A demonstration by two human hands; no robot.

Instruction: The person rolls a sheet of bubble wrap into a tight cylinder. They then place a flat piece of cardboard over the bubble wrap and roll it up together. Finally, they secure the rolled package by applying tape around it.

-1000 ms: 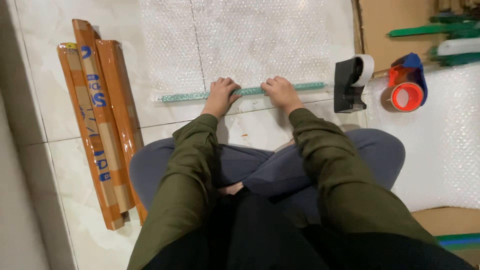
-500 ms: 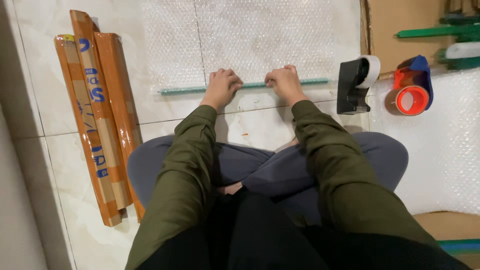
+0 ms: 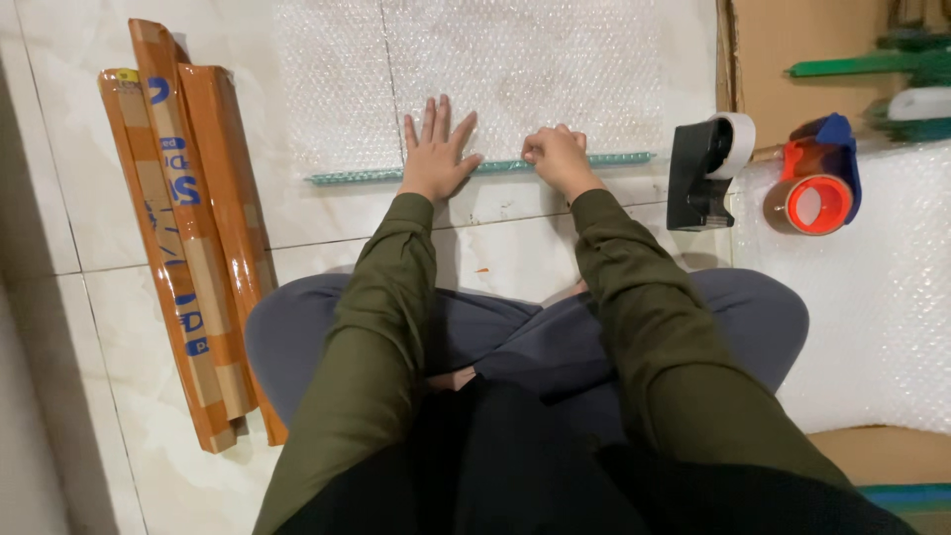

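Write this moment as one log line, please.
left hand: flat on bubble wrap | right hand: curled on green rod

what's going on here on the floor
A person sits cross-legged on a tiled floor with a thin green rod lying along the near edge of a bubble wrap sheet. The left hand lies flat, fingers spread, over rod and wrap; the right hand is curled on the rod.
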